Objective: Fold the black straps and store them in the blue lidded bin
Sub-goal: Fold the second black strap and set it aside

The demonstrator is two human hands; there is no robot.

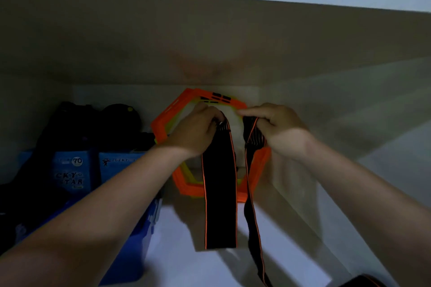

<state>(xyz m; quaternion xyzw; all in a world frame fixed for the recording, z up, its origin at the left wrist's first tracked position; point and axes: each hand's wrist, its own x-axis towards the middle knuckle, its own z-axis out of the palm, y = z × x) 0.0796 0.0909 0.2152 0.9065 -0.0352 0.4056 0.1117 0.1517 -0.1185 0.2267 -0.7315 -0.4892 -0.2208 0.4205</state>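
Note:
A black strap (220, 189) with thin orange edges hangs down in front of me inside a dim shelf. My left hand (196, 130) pinches its upper left end. My right hand (274, 123) grips the other part of the strap, which trails down and off the bottom edge of the view. The two hands are held close together at the same height. The blue bin (79, 170) stands at the left on the shelf, open, with dark items piled in it.
Orange hexagonal frames (163, 128) lean against the back wall behind my hands. Dark gear (93, 123) is heaped above the bin. The white shelf floor (182, 251) lies below the strap. Another dark strap (363, 282) shows at the bottom right corner.

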